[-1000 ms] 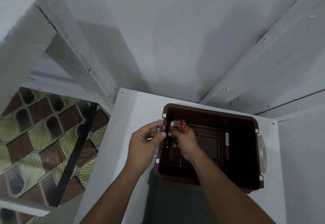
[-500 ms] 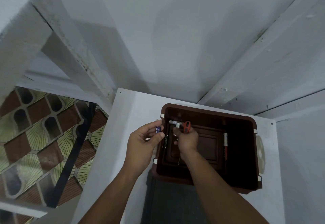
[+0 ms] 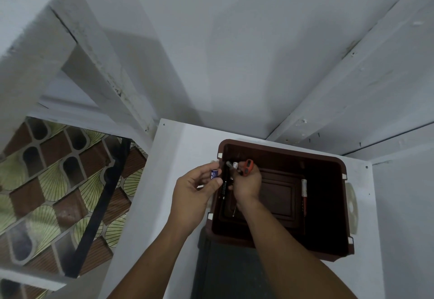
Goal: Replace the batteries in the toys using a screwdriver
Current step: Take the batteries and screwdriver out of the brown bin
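Note:
A dark brown plastic bin (image 3: 339,247) sits on a white table (image 3: 180,148). My left hand (image 3: 196,195) pinches a small blue battery (image 3: 214,174) just outside the bin's left rim. My right hand (image 3: 246,185) is inside the bin at its back left corner, gripping a small orange toy (image 3: 247,166) with a white and metal part at its tip. A thin metal shaft sticks out below that hand. A black screwdriver (image 3: 224,185) lies along the bin's left wall. A white and red screwdriver (image 3: 304,189) lies on the bin floor to the right.
A grey-white wall and a slanted white beam (image 3: 328,82) stand behind the table. Patterned floor tiles (image 3: 58,181) show at the left beyond a black rod (image 3: 101,207). A dark mat (image 3: 225,273) lies at the table's near edge. A pale handle (image 3: 352,207) sticks out beside the bin's right rim.
My right hand has moved a little toward the bin's back corner and turned the orange toy. My left hand keeps the battery beside the rim.

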